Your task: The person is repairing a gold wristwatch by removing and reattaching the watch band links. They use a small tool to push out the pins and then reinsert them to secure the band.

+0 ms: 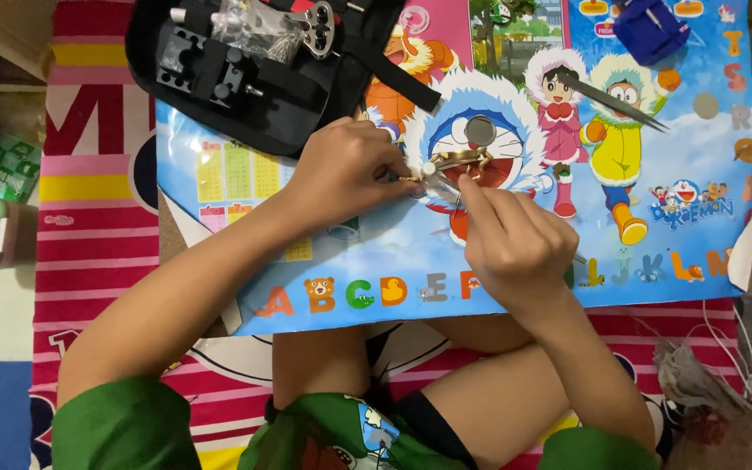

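Observation:
My left hand [345, 170] pinches one end of a small gold-coloured metal watch piece [459, 159] that lies on a blue cartoon play board [515, 261]. From the other side my right hand [515, 244] presses a thin tool onto the same piece, fingers closed around it. A small round metal part [480, 130] sits just above the gold piece. The tool's tip is hidden by my fingers.
A black tool case [271, 87] with a holder and a plastic bag lies at the top left. Long dark tweezers [615, 100] rest on the board at the right, and a blue square box [650, 30] lies above them. A striped mat [97, 209] is under everything.

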